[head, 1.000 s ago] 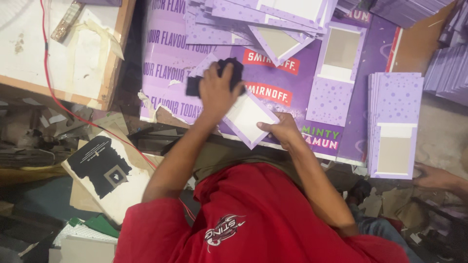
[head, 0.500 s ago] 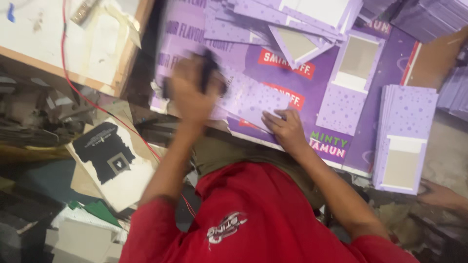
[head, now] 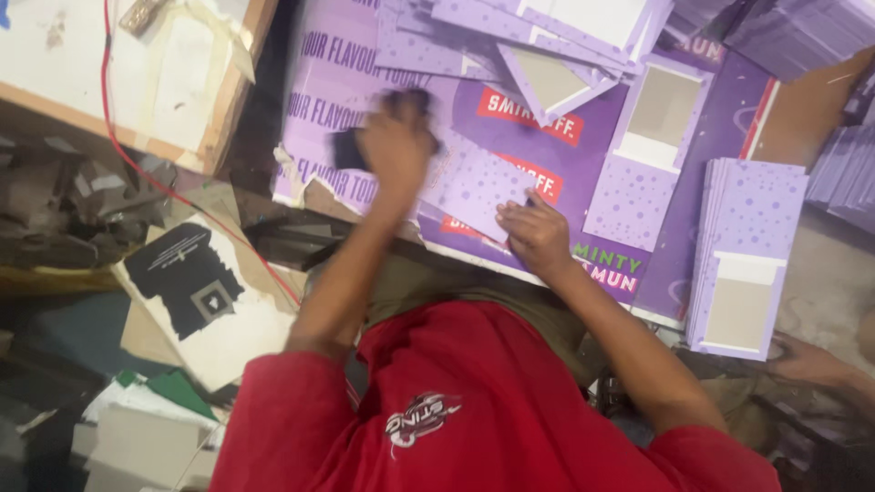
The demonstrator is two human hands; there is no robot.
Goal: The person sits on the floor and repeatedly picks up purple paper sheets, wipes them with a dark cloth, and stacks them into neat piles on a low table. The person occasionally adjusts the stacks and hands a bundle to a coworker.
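The person in the red shirt leans over a purple printed sheet (head: 583, 155) that covers the work surface. The left hand (head: 396, 141) is blurred, curled tight around a small dark block (head: 351, 148) and pressed down near the sheet's torn left edge. The right hand (head: 538, 232) lies flat, fingers spread, pinning the near corner of a dotted lilac card (head: 474, 187); it grips nothing.

The card sits between the two hands, flat on the sheet, turned like a diamond, its long axis running from upper left to lower right towards the right hand.

Room is tight. Just left of the dark block the sheet ends at a dark gap, then a wooden board edge (head: 232, 109) with a red cable (head: 114, 109) trailing down. Behind the card a loose heap of lilac cards (head: 547, 55) crowds in. To the right stands a neat stack of cards (head: 743, 255), well apart, with another person's hand (head: 807, 360) by its lower corner.
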